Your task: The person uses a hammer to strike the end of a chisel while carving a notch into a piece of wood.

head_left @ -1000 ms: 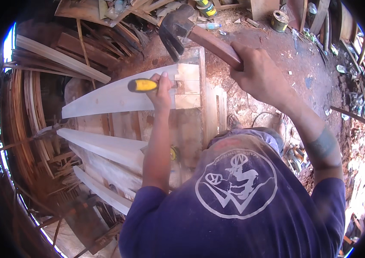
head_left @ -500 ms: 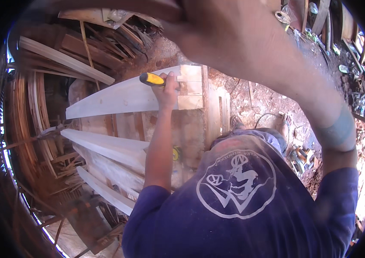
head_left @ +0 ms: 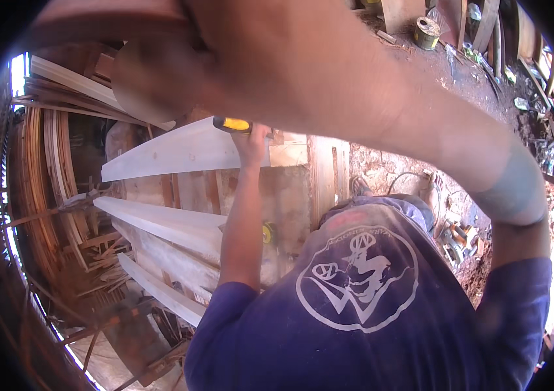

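My left hand (head_left: 251,144) is closed around the yellow and black handle of a chisel (head_left: 234,124), over the wide right end of a long pale board (head_left: 179,153). The chisel's blade is hidden. Raised close to the camera, my right hand (head_left: 166,75) is blurred. Its fingers look wrapped round a reddish-brown wooden piece (head_left: 110,23), cut off by the top edge, so its full shape cannot be told. My right forearm hides part of the board's far side. Pale cut blocks (head_left: 288,154) show at the board's right end.
More pale tapered boards (head_left: 163,215) lie nearer me across the wooden bench, with a yellow tape measure (head_left: 267,232) beside them. Stacked planks (head_left: 35,176) stand at the left. A rusty can (head_left: 427,32) and scraps lie on the ground at the right.
My right hand and the reddish-brown wooden piece have swung left and lower in the picture, now covering more of the bench's far side. My left hand and the chisel have barely moved.
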`<control>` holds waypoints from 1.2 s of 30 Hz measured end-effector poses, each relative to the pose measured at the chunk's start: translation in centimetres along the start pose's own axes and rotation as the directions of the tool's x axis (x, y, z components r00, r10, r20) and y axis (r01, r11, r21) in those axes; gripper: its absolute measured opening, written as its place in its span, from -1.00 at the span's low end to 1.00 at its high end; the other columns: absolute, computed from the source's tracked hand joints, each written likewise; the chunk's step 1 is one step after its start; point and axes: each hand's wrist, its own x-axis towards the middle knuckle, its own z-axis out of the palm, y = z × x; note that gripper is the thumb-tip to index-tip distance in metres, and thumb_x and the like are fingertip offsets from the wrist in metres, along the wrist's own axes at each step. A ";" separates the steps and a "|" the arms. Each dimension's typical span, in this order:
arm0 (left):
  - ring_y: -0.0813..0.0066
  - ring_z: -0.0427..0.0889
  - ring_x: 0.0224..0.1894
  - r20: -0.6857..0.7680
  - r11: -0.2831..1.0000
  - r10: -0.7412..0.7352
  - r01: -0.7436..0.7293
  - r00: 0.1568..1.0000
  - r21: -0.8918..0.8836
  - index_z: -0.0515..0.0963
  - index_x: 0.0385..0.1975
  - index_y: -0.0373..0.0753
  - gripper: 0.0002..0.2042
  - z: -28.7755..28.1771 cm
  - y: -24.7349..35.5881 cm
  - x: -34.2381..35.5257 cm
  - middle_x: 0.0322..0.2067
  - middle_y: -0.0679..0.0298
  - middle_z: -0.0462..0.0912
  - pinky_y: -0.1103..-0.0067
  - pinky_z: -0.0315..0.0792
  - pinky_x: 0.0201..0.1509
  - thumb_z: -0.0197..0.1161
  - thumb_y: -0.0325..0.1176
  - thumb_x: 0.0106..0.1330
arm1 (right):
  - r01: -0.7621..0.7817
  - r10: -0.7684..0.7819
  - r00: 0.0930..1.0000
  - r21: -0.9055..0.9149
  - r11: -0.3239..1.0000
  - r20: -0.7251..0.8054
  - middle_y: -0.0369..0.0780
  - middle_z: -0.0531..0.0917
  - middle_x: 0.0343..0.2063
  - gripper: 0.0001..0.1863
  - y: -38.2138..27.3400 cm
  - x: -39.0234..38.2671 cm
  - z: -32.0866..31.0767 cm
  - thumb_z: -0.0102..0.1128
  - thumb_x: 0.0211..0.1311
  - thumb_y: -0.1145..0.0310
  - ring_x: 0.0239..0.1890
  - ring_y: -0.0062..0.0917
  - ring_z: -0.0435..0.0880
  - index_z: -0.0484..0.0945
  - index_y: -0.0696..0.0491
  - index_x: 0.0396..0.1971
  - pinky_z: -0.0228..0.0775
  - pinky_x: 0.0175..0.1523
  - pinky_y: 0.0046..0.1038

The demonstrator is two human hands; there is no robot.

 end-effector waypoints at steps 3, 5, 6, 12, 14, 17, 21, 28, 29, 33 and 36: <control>0.75 0.28 -0.61 0.038 0.999 -0.036 0.036 0.999 0.023 0.38 -0.60 -0.21 -0.73 -0.2 -0.7 0.7 -0.67 0.49 0.33 0.68 0.19 -0.51 0.19 -0.45 0.41 | -0.118 0.174 0.920 -0.174 0.978 0.351 0.01 0.65 -0.51 -0.72 3.8 -5.4 2.0 0.14 0.02 0.55 -0.36 -0.07 0.70 0.51 0.16 -0.19 0.55 -0.22 -0.13; 0.68 0.32 -0.57 0.006 0.999 -0.040 0.040 0.999 -0.031 0.40 -0.55 -0.23 -0.77 0.9 0.3 0.7 -0.66 0.46 0.35 0.62 0.33 -0.40 0.18 -0.45 0.39 | -0.315 0.393 0.677 -0.238 0.919 0.623 0.03 0.67 -0.47 -0.68 5.8 -8.2 4.0 0.12 0.05 0.55 -0.33 -0.06 0.71 0.48 0.14 -0.13 0.54 -0.17 -0.08; 0.68 0.32 -0.57 -0.012 0.999 -0.031 0.031 0.999 -0.035 0.40 -0.55 -0.23 -0.77 0.4 0.1 0.6 -0.66 0.46 0.35 0.62 0.33 -0.40 0.18 -0.45 0.39 | -0.296 0.379 0.678 -0.238 0.925 0.630 0.03 0.67 -0.47 -0.68 6.0 -8.0 3.6 0.12 0.05 0.55 -0.33 -0.06 0.71 0.48 0.14 -0.13 0.54 -0.17 -0.08; 0.64 0.34 -0.56 0.128 0.870 0.017 -0.077 0.992 0.486 0.33 -0.66 -0.19 -0.67 0.5 2.6 -3.4 -0.69 0.42 0.35 0.59 0.31 -0.38 0.22 -0.43 0.39 | -0.509 0.524 0.768 -0.145 0.848 0.368 0.15 0.65 -0.43 -0.77 5.9 -8.7 -0.7 0.07 0.08 0.52 -0.25 0.05 0.68 0.50 0.21 -0.22 0.50 -0.06 -0.05; 0.63 0.32 -0.58 0.107 0.886 0.086 -0.125 0.991 0.446 0.30 -0.66 -0.18 -0.66 0.3 2.2 -4.7 -0.71 0.41 0.34 0.57 0.30 -0.39 0.20 -0.43 0.40 | -0.578 0.578 0.760 -0.099 0.810 0.296 0.16 0.63 -0.45 -0.78 6.2 -9.9 -1.2 0.09 0.07 0.51 -0.26 0.09 0.65 0.50 0.20 -0.24 0.44 -0.07 0.00; 0.61 0.27 -0.63 -0.030 0.990 0.038 -0.034 0.999 0.136 0.26 -0.65 -0.17 -0.65 -0.6 1.1 -2.9 -0.73 0.40 0.30 0.54 0.28 -0.42 0.16 -0.43 0.42 | -0.576 0.588 0.758 -0.135 0.807 0.281 0.13 0.64 -0.44 -0.79 7.1 -10.7 -0.8 0.10 0.08 0.49 -0.26 0.09 0.65 0.50 0.18 -0.24 0.44 -0.08 0.00; 0.61 0.19 -0.67 0.014 0.980 -0.131 0.131 0.991 -0.150 0.20 -0.64 -0.15 -0.64 -1.3 1.0 1.2 -0.74 0.42 0.24 0.51 0.27 -0.46 0.11 -0.45 0.45 | -0.564 0.558 0.763 -0.085 0.821 0.326 0.10 0.62 -0.47 -0.79 6.8 -10.4 -0.8 0.16 0.14 0.44 -0.30 0.05 0.64 0.48 0.19 -0.23 0.40 -0.19 -0.07; 0.66 0.20 -0.66 -0.015 0.985 -0.109 0.110 0.994 0.135 0.22 -0.66 -0.16 -0.62 0.8 1.0 0.1 -0.73 0.43 0.26 0.57 0.25 -0.51 0.15 -0.41 0.44 | -0.376 0.401 0.869 -0.141 0.916 0.291 0.08 0.64 -0.53 -0.83 7.3 -9.4 0.7 0.11 0.10 0.50 -0.34 0.04 0.67 0.54 0.20 -0.29 0.48 -0.13 -0.02; 0.67 0.22 -0.65 0.004 0.990 -0.058 0.057 0.998 0.133 0.22 -0.67 -0.17 -0.61 0.9 1.2 0.0 -0.73 0.43 0.27 0.58 0.24 -0.52 0.17 -0.40 0.44 | -0.305 0.344 0.898 -0.177 0.936 0.276 0.07 0.64 -0.53 -0.83 7.4 -8.5 0.3 0.11 0.10 0.49 -0.36 0.01 0.69 0.56 0.20 -0.31 0.50 -0.15 -0.03; 0.67 0.21 -0.66 -0.017 0.995 -0.088 0.088 0.996 0.039 0.23 -0.66 -0.17 -0.62 -0.8 0.8 -0.2 -0.73 0.44 0.28 0.58 0.25 -0.51 0.18 -0.38 0.43 | -0.039 0.016 0.988 0.153 0.987 0.153 0.05 0.66 -0.53 -0.86 2.7 0.1 -4.5 0.16 0.09 0.51 -0.42 -0.06 0.72 0.56 0.24 -0.36 0.59 -0.32 -0.21; 0.74 0.26 -0.64 0.002 0.993 -0.104 0.104 0.995 -0.055 0.32 -0.64 -0.20 -0.66 -1.9 -0.3 -0.4 -0.71 0.47 0.33 0.64 0.20 -0.53 0.22 -0.39 0.41 | 0.019 -0.057 0.990 0.286 0.958 0.126 0.05 0.67 -0.53 -0.80 1.3 1.8 -2.7 0.22 0.10 0.49 -0.42 -0.07 0.74 0.54 0.28 -0.30 0.61 -0.37 -0.29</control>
